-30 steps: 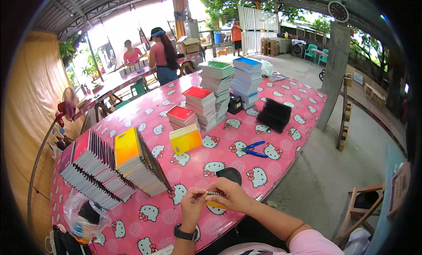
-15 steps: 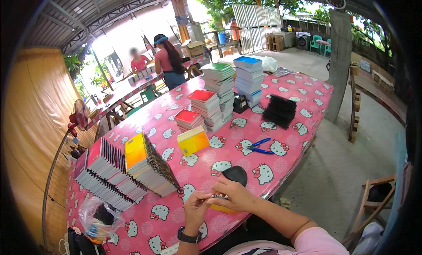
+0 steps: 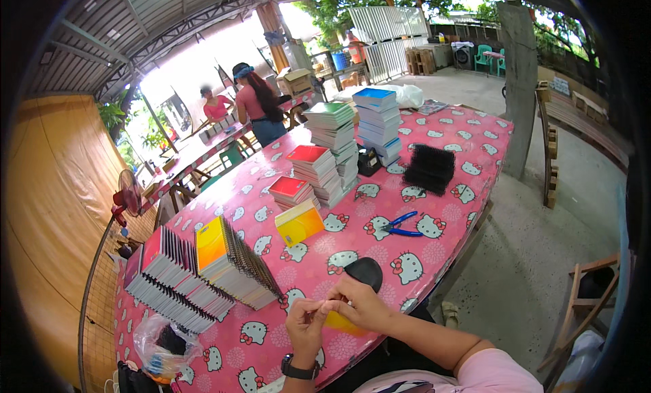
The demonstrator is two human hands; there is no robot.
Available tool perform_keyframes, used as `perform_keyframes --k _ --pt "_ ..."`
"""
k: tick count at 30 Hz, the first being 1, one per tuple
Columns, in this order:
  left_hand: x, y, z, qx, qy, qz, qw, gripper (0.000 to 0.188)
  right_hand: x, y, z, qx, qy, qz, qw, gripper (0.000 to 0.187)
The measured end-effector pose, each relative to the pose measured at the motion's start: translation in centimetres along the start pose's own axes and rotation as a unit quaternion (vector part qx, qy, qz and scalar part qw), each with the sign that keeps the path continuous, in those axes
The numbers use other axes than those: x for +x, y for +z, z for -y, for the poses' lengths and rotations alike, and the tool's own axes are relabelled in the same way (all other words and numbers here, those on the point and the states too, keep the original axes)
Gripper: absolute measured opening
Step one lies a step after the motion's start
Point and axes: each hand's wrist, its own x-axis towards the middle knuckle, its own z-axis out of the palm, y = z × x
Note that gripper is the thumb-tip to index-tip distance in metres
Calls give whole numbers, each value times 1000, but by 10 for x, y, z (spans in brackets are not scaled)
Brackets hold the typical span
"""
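Note:
Close to the table's near edge, my left hand (image 3: 304, 324) and my right hand (image 3: 361, 305) meet at the bound edge of a small yellow notebook (image 3: 344, 324). Both sets of fingers are pinched together there, fingertips touching. The notebook is mostly covered by my hands, and the spiral along its edge is now hidden. Just beyond my right hand lies a rounded black object (image 3: 365, 271), partly behind the fingers. Blue-handled cutting pliers (image 3: 403, 225) rest farther right, and a yellow-covered pad (image 3: 299, 223) lies ahead of my hands.
Spiral-bound notebooks (image 3: 227, 264) stand in tall stacks at left, beside a plastic bag (image 3: 163, 345). Red (image 3: 315, 164), green (image 3: 332, 132) and blue (image 3: 377, 118) pad stacks rise at the far side. Black binding coils (image 3: 429, 169) lie right of them. Two people work at another table.
My fingers have closed over the notebook's spiral edge, which showed between them before. The view has shifted slightly; the stacks and pliers stay in place on the table.

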Motion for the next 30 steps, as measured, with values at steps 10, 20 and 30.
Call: perform_keyframes --k 10,20,30 --pt "-2 -14 5 23 -90 15 996 16 -2 17 1 -3 -8 29 1000 19" --pt "70 -108 -80 120 94 -63 986 17 -5 -75 -87 15 170 -124 977 39" --pt "142 -178 -48 49 72 -301 950 28 -40 -79 -174 13 184 -193 964 16"
